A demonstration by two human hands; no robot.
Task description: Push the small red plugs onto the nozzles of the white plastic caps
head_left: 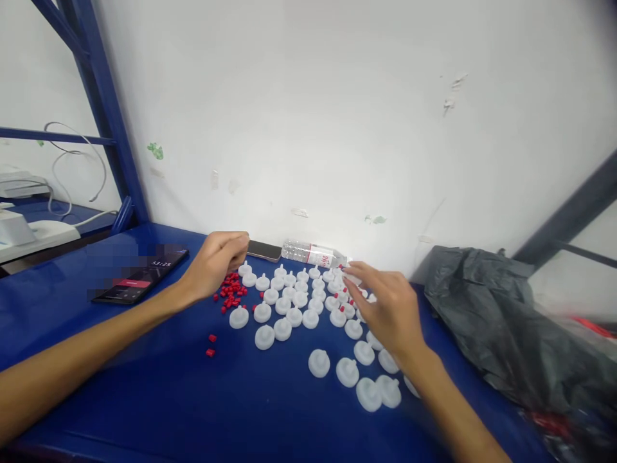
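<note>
My left hand [219, 260] is closed above the left end of the scattered parts, fingers curled in. Whatever it may hold is hidden. Below it lies a pile of small red pieces [232, 292], and two loose red pieces [211, 352] sit nearer the front. Over the right part of the spread, my right hand [388, 308] has thumb and forefinger about a white cap [354, 278]. Many round white caps [299, 299], each with a short spout, lie across the middle. Several at the right carry red pieces [342, 309] on their spouts.
A lit phone [142, 276] lies at the left; a dark phone [264, 251] and a clear plastic bottle [311, 253] lie against the wall. A black plastic bag [486, 308] covers the right side of the blue table [231, 411]. Blue frame posts [108, 109] stand at the left.
</note>
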